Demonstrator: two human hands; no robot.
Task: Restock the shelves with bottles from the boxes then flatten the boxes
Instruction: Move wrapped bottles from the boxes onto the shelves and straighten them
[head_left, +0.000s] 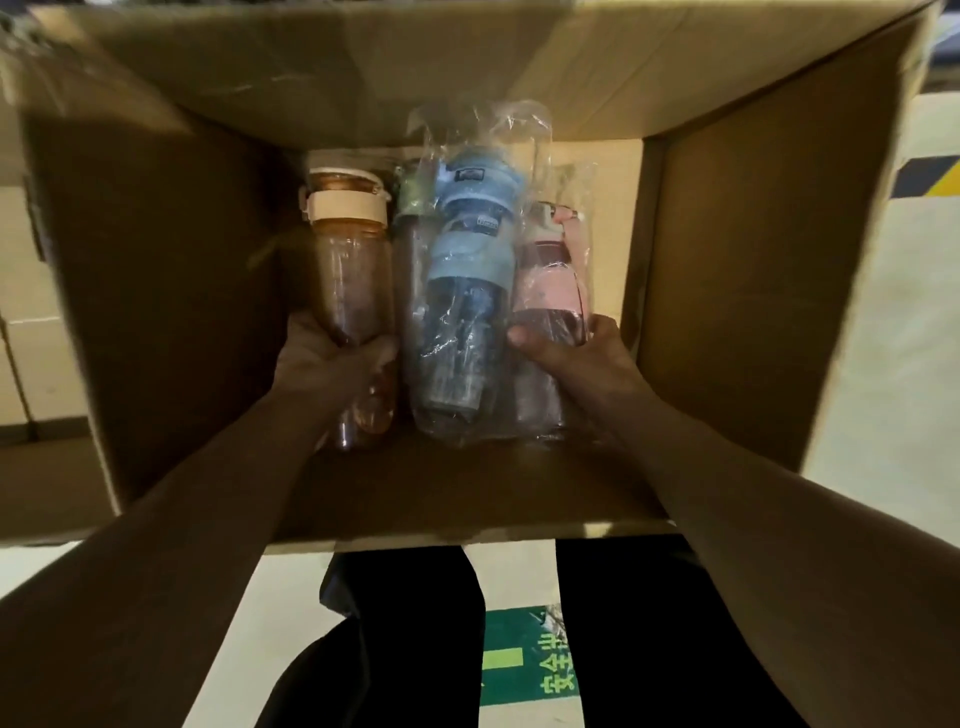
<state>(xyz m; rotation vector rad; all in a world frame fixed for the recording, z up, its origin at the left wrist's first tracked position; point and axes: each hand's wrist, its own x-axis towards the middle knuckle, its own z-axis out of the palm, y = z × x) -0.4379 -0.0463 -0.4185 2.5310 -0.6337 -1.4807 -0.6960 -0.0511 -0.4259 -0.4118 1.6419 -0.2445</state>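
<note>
An open cardboard box (727, 291) fills the view, and I look down into it. Several bottles lie side by side on its bottom. My left hand (332, 364) grips the orange bottle (353, 270) with the cream cap, at the left of the row. A blue bottle (467, 291) in a clear plastic bag lies in the middle, with a green-capped bottle (410, 202) partly hidden behind it. My right hand (576, 358) grips the bagged pink bottle (545, 280) at the right, thumb on top.
The box flaps stand up on all sides around my arms. Pale floor shows around the box, with a green floor sign (530, 660) near my legs and a yellow-black stripe (930, 176) at the right edge. Pale cartons (21, 374) sit left.
</note>
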